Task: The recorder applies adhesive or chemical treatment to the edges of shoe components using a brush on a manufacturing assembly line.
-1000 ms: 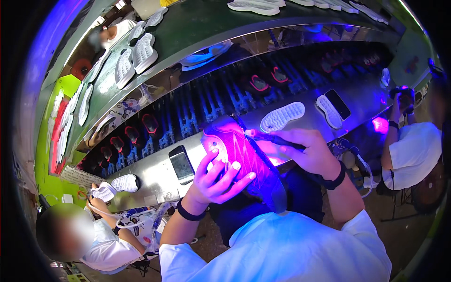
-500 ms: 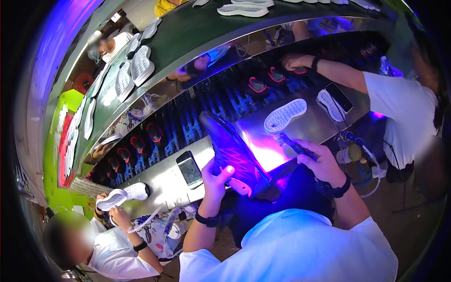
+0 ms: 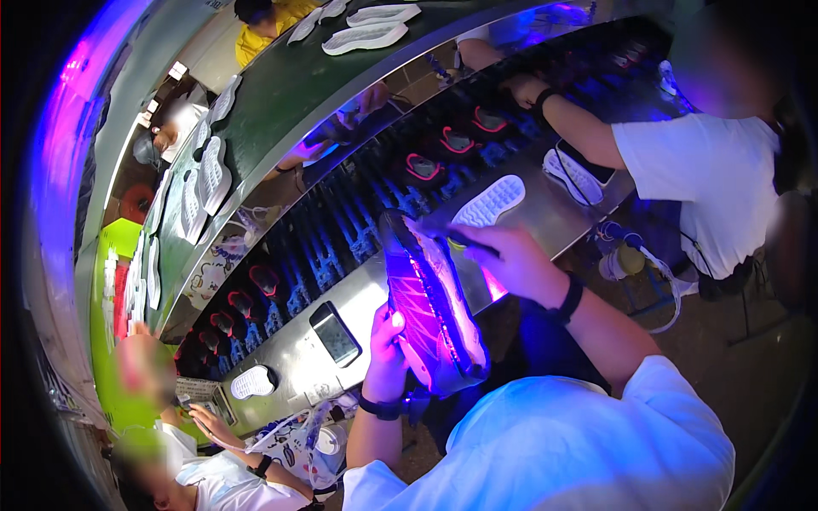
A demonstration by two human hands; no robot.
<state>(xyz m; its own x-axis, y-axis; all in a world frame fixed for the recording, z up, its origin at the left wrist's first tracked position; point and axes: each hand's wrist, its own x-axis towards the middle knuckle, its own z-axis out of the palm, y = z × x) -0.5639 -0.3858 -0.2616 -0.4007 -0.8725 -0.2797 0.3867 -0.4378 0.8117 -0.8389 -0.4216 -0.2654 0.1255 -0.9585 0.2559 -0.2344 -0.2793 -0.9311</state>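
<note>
My left hand point(image 3: 388, 358) is closed round the heel side of a dark shoe upper point(image 3: 413, 294), thumb over its side. The upper is tilted on its side, and purple-blue light picks out pink zigzag lines and glows along its bottom edge. In my right hand point(image 3: 520, 262) is a dark-handled brush point(image 3: 467, 240), fingers wrapped round the handle. Its head reaches the toe end of the upper; whether the bristles touch is blurred. Just beyond my right hand a white shoe sole point(image 3: 492, 201) lies tread-patterned side up on the metal bench.
A phone point(image 3: 336, 334) lies on the metal bench point(image 3: 294, 362), left of my left hand. Behind runs a dark conveyor point(image 3: 341, 226) carrying shoe uppers point(image 3: 423, 167). White soles point(image 3: 215, 175) lie on a green belt beyond. Co-workers sit at both sides; another sole point(image 3: 575, 177) is near the right one.
My right hand has brought the brush from beside the white sole leftward to the shoe upper's toe. The upper has turned, showing its bottom edge more. The whole view has shifted.
</note>
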